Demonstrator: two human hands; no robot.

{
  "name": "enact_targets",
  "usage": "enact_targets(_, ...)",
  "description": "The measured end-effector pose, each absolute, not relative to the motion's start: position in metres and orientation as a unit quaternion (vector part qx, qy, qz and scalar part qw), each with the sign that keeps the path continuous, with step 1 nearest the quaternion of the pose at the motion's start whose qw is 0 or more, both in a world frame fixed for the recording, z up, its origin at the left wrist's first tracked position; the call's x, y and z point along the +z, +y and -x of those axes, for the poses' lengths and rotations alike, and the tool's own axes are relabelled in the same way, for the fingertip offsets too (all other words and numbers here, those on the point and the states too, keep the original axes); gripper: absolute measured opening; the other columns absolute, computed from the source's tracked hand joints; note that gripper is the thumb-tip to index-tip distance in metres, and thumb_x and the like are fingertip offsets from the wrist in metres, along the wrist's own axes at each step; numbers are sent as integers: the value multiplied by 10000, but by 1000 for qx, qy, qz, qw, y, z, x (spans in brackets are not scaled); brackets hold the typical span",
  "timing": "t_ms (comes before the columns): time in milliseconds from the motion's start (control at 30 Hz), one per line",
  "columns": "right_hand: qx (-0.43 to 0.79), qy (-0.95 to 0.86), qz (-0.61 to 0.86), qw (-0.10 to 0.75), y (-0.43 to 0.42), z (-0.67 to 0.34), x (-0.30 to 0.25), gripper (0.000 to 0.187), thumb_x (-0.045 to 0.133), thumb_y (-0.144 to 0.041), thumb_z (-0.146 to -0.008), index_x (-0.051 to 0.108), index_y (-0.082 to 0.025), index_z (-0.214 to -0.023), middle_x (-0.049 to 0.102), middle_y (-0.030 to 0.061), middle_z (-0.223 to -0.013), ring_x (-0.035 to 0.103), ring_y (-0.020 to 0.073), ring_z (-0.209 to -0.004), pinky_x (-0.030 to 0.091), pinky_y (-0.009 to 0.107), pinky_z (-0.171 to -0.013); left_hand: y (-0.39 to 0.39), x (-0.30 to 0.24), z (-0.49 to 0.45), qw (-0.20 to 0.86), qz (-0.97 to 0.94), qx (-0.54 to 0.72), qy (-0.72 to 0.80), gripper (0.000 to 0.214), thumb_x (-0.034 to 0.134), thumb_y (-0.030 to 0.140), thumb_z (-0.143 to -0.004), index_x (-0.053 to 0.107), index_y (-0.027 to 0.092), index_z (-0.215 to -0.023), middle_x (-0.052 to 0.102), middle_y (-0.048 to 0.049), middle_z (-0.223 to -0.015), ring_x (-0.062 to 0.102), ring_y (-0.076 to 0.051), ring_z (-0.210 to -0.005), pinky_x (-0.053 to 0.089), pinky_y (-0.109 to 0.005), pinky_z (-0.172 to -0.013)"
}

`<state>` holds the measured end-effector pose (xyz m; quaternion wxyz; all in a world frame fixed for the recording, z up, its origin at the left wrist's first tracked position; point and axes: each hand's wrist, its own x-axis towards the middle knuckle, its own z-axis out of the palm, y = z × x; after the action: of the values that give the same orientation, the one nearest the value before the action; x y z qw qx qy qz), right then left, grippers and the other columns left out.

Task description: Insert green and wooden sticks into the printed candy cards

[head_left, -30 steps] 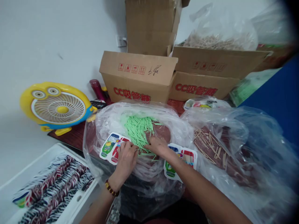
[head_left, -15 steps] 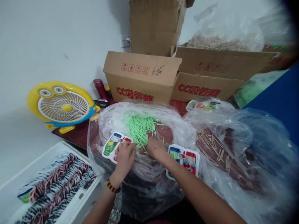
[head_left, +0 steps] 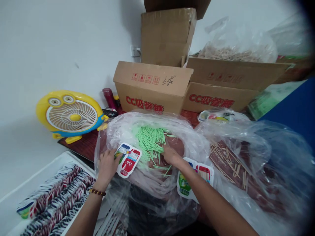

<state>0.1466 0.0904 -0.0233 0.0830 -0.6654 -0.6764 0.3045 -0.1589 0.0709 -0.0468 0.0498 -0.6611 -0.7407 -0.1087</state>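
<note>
My left hand (head_left: 107, 166) grips the left edge of a small printed blister pack (head_left: 128, 159) showing bottle pictures, at the near left rim of a clear plastic bag (head_left: 194, 144). Inside that bag lies a heap of thin green sticks (head_left: 150, 141) on a dark red surface. My right hand (head_left: 172, 156) rests palm down among the green sticks, fingers curled over them; whether it holds any is hidden. A second printed blister pack (head_left: 194, 179) lies just right of my right forearm.
Another clear bag (head_left: 258, 154) of tan sticks (head_left: 227, 165) lies to the right. Behind stand cardboard boxes (head_left: 152, 87) with red lettering, one bearing a bag of sticks (head_left: 228, 52). A yellow cartoon fan (head_left: 71, 114) stands left. A white tray (head_left: 36, 177) of striped packets (head_left: 56, 200) is near left.
My left hand moved left from the green sticks to the blister pack's edge and took hold of it. My right hand stayed on the sticks. The camera view tilted slightly.
</note>
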Motion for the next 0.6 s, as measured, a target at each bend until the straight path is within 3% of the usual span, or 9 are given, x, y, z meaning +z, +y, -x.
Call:
enact_targets(300,304,-670,647,201,98,-150,-32,209,397,-217,-875,543,-151,-1010,665,88,-887,605,182,-777,415,254,-675,82,-53,169,27,686,-167,-707,383,486,414,-880,621,160,-1132,616,-119,-1034,591,-269,-982,443,-354,-866)
enact_targets(400,319,-649,630,283,96,-144,-37,267,348,-242,-885,527,-180,-1073,668,49,-925,607,173,-809,447,262,-721,85,-57,171,12,683,-171,-710,381,460,396,-887,619,150,-1131,612,-127,-1009,609,-272,-948,464,-362,-835)
enact_targets(500,359,-593,608,387,94,-138,-45,309,438,-263,-833,529,-202,-1122,677,30,-972,606,193,-907,453,313,-832,86,-60,170,17,678,-202,-707,367,471,388,-879,611,144,-1114,606,-133,-1009,607,-284,-945,470,-381,-834)
enact_targets(600,384,-557,609,414,90,-133,-54,370,486,-257,-797,515,-176,-1157,690,50,-974,615,208,-935,448,339,-876,87,-59,170,-8,663,-248,-706,308,530,365,-847,603,146,-1050,615,-121,-996,608,-283,-938,474,-372,-831)
